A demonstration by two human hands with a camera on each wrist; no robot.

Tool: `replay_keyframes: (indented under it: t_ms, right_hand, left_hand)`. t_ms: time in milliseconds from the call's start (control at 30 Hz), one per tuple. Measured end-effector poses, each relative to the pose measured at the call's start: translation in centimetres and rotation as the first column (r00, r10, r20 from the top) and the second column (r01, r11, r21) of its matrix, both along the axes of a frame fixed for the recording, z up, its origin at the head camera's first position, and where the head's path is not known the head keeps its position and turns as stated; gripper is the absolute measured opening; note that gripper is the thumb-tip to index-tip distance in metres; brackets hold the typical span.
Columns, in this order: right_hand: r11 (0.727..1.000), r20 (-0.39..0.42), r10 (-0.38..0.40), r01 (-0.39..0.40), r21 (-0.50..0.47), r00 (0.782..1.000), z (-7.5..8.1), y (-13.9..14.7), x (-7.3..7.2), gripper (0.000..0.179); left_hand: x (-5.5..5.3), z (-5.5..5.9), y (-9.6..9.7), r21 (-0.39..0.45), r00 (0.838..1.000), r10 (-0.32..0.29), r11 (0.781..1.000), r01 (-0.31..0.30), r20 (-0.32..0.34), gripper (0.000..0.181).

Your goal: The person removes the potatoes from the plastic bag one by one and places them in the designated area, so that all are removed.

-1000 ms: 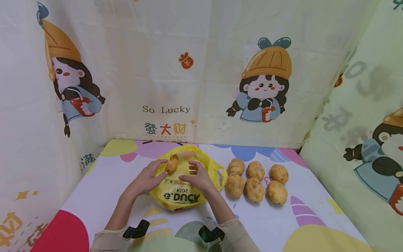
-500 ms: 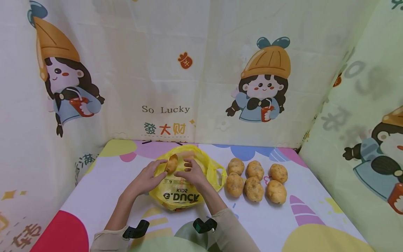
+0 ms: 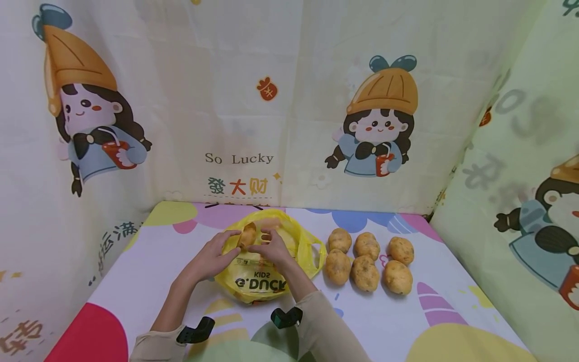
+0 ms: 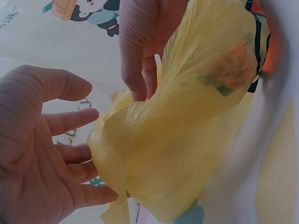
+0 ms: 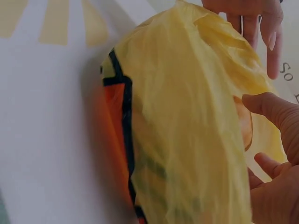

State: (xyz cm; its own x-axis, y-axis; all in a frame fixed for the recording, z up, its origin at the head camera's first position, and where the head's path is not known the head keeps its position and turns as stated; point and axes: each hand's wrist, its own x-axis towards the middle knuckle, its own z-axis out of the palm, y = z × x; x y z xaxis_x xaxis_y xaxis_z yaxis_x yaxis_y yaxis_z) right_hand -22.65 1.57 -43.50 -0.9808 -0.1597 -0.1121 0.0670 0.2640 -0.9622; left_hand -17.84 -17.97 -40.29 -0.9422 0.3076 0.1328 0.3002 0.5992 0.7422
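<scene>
A yellow plastic bag [image 3: 302, 234] with printed lettering lies on the table, its mouth spread wide. One brown potato [image 3: 247, 235] shows within the bag's opening, towards its left side. My left hand [image 3: 214, 252] is at the bag's left rim with fingers spread; in the left wrist view its fingertips reach the yellow plastic. Over the bag, my right hand [image 3: 275, 247] has its thumb and fingers apart, facing the potato. The right wrist view shows the right thumb close by the potato [image 5: 244, 123]; whether they touch is unclear.
Several potatoes [image 3: 365, 272] stand in paired columns to the right of the bag. A patterned cloth [image 3: 149, 281] covers the table. Printed fabric walls [image 3: 298, 125] rise behind and at both sides. Each wrist carries a black device [image 3: 196, 330].
My right hand has moved left across the bag, closer to the potato inside. The left hand, the bag and the potatoes keep their places.
</scene>
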Motion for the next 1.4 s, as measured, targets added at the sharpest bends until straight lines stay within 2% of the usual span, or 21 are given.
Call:
replay_keyframes:
  t_ms: [233, 633, 1133, 1400]
  right_hand:
    - [0.999, -0.020, -0.034, 0.034, -0.020, 0.999, 0.2, -0.7, -0.6, 0.086]
    - [0.998, -0.053, -0.061, 0.061, -0.007, 0.997, -0.3, -2.1, -1.3, 0.081]
    - [0.995, -0.027, -0.098, 0.099, 0.011, 0.995, -1.0, -3.0, -1.6, 0.082]
    - [0.994, -0.045, -0.108, 0.110, 0.028, 0.993, -1.0, -3.4, -1.7, 0.081]
  left_hand:
    - [-0.1, 0.1, 0.1, -0.004, 1.000, -0.008, 1.000, 0.008, -0.018, 0.051]
    - [0.1, 0.0, 0.1, -0.015, 1.000, -0.005, 1.000, 0.005, -0.002, 0.050]
    - [0.1, -0.1, 0.0, -0.021, 1.000, -0.004, 1.000, 0.004, -0.006, 0.049]
    - [0.0, 0.1, 0.0, -0.014, 1.000, -0.008, 1.000, 0.008, 0.000, 0.049]
